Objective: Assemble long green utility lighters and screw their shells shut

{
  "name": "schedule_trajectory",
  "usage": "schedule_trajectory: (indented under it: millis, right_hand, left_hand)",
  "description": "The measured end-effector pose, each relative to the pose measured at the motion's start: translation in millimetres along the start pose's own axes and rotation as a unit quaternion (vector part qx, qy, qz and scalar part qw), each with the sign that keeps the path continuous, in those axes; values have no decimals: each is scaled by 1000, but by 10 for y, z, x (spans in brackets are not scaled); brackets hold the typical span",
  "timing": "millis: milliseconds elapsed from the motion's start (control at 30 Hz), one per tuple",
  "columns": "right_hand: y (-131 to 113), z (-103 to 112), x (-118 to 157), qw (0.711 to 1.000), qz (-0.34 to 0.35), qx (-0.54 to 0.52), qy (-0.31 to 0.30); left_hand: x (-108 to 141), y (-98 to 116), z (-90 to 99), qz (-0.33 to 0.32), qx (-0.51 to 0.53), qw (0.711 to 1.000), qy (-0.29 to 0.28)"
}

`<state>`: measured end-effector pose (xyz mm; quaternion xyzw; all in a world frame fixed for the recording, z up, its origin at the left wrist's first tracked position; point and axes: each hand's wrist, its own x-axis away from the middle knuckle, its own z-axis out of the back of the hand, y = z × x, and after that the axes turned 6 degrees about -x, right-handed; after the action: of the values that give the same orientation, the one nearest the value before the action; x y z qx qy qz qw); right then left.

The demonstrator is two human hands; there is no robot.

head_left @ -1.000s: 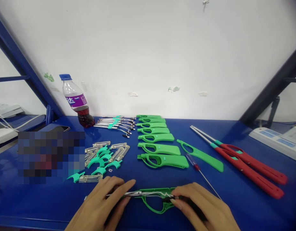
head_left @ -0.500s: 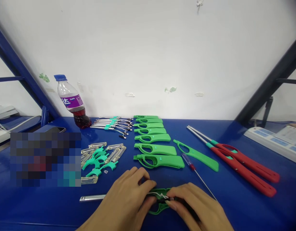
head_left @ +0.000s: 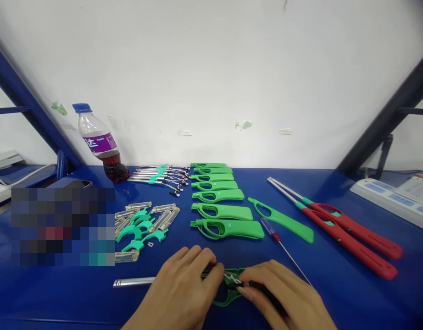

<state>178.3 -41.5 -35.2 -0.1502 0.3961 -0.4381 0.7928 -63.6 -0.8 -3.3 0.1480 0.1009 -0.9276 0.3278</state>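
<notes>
Just in front of me lies an open green lighter half-shell (head_left: 227, 300), partly covered by both hands. A silver metal tube (head_left: 134, 282) sticks out to the left from under my left hand (head_left: 184, 286). That hand is closed, thumb and fingers pressed together over the tube end of the shell; its exact grip is hidden. A thin white wire (head_left: 233, 278) runs crumpled across the shell. My right hand (head_left: 282, 291) is closed, pinching the end of a small black igniter (head_left: 234, 285) by the wire. Other green shells (head_left: 232, 229) are stacked in a row behind.
Metal tubes with wires (head_left: 156, 176), clear fuel tanks (head_left: 168, 220) and teal triggers (head_left: 132, 231) lie left. A screwdriver (head_left: 275, 236), a loose green half-shell (head_left: 283, 220), two red lighters (head_left: 349, 238) and a power strip (head_left: 386, 201) are right. A drink bottle (head_left: 101, 142) leans at the back.
My left thumb has moved up from the shell's lower side to beside the forefinger, near the wire, and the hand has shifted slightly right. The right hand keeps its pinch.
</notes>
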Motion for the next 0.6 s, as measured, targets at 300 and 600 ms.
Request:
schedule_trajectory:
  millis: [300,600]
  right_hand:
    - [-13,2,5,1000,0,7,3]
    - [6,-2,16,1000,13,10,6]
  left_hand:
    - [29,6,59,-11,-6,1000,-13]
    - [21,24,-12,8,-5,1000,5]
